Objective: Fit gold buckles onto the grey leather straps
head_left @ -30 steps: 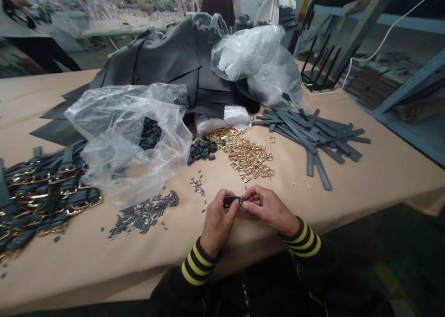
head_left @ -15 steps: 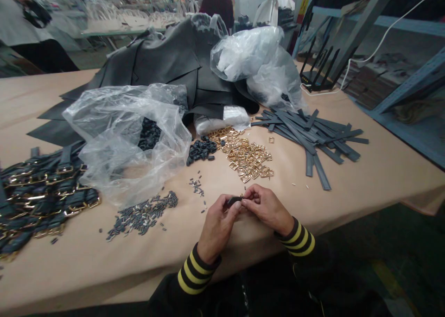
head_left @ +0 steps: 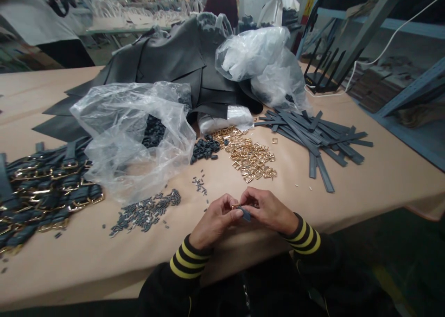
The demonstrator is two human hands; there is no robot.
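I find the short, flat, dark grey strap piece (head_left: pixel 246 215) between the person's two hands, in front of the torso and over the near part of the brown-covered bench (head_left: pixel 121 261). Its visible end pokes out below the meeting fingers, and its long axis slants down and rightward, towards the wearer; both hands are equally close, one on each side. The left hand (head_left: pixel 213 218) pinches it between thumb and fingers, and the right hand (head_left: pixel 270 211) closes on it from the other side, thumb along its edge. The strap piece looks smooth, matte and leather-like, though most of it is hidden by the fingers. A bit of gold-coloured metal (head_left: pixel 236 206) shows at the left fingertips, too small for me to make out its shape. Just beyond the hands I see a heap of square gold metal buckles (head_left: pixel 253 157); farther right lie long dark grey flat strips (head_left: pixel 318 134), and to the left, small dark grey and pale pellets (head_left: pixel 144 216).
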